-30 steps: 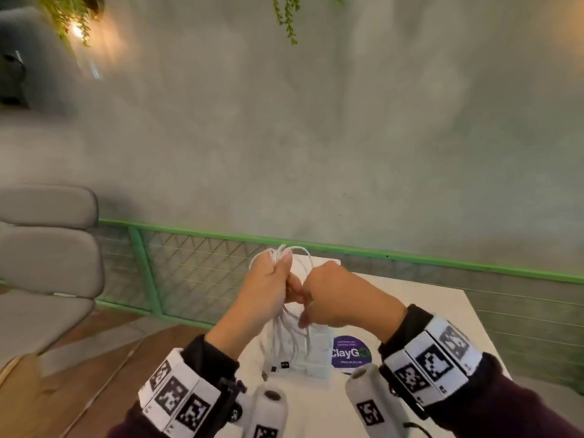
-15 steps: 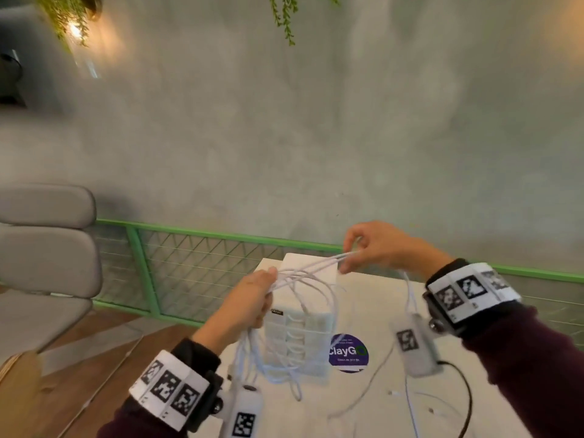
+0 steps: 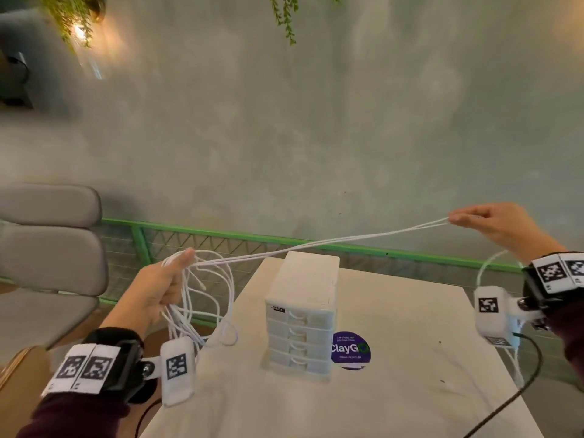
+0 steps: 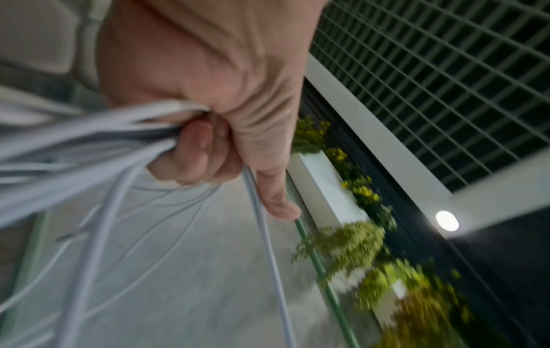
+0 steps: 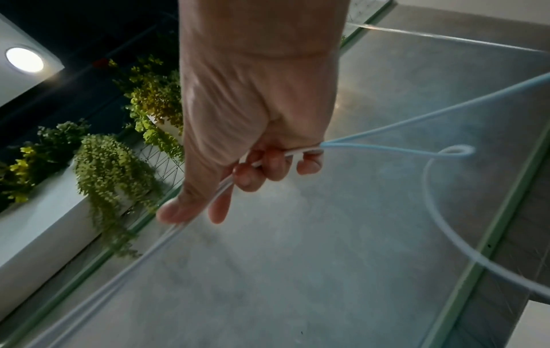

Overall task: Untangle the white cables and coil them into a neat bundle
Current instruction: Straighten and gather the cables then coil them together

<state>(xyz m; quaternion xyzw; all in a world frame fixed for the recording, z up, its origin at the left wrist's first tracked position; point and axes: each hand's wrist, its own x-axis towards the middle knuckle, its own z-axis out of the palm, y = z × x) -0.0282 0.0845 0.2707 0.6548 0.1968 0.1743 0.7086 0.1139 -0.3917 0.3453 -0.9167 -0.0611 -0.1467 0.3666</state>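
My left hand (image 3: 164,289) grips a bunch of white cables (image 3: 202,298) whose loops hang down beside the table's left edge. In the left wrist view the left hand (image 4: 208,113) has its fingers curled round the white cables (image 4: 89,131). Two strands (image 3: 331,243) run taut from it, up and to the right, over the drawer unit. My right hand (image 3: 493,222) pinches their far end, raised at the right. The right wrist view has the right hand (image 5: 253,141) with the white cables (image 5: 226,186) running between thumb and curled fingers, a loose loop (image 5: 440,188) trailing off right.
A small white drawer unit (image 3: 303,314) stands on the pale table (image 3: 395,390), with a purple round sticker (image 3: 350,350) beside it. A green mesh railing (image 3: 221,245) runs behind the table. A grey chair (image 3: 47,257) is at the left. A black cord (image 3: 518,384) hangs at the right.
My hands were together on the bunch above the drawer unit; the right hand has pulled two strands far out to the right and upward, while the left hand moved left holding the remainder.
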